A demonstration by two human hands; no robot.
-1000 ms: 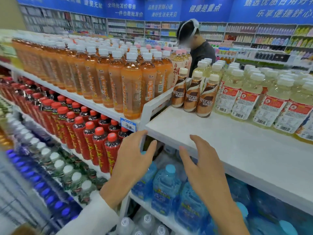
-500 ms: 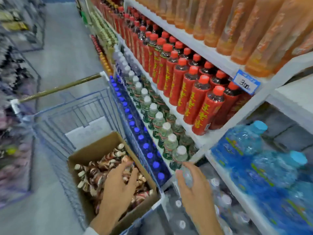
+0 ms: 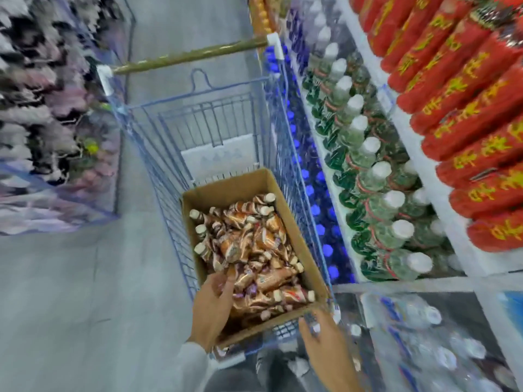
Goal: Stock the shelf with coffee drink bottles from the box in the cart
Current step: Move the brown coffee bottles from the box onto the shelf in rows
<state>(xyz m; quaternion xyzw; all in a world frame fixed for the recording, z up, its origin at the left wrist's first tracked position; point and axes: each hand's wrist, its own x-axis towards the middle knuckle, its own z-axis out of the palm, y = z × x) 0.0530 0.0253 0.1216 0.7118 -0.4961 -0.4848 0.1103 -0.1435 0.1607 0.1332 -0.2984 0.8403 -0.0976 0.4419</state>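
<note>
The left hand (image 3: 212, 304) is down inside the box (image 3: 226, 185), its fingers bent in among the coffee drink bottles (image 3: 249, 244) by the near left wall. Whether that grip has closed on one I cannot tell; the blur and the hand's own back hide it. The right hand (image 3: 325, 349) hovers over the cart's near right corner, fingers loosely spread, a wide grip with nothing in it.

The bottles lie in a loose heap, on their sides and pointing every way, pale caps showing here and there. The box sits at the near end of the blue wire cart (image 3: 215, 91), which stands just beside the shelves (image 3: 441, 205) of red bottles (image 3: 458, 108) and clear white-capped ones (image 3: 365, 154). The spot to be stocked is not in view.

To my eye the step is picking from the heap. It would go best taking a top bottle, gripped round the body rather than the cap, and lifted straight up clear of its neighbours. The free hand could take a second.
</note>
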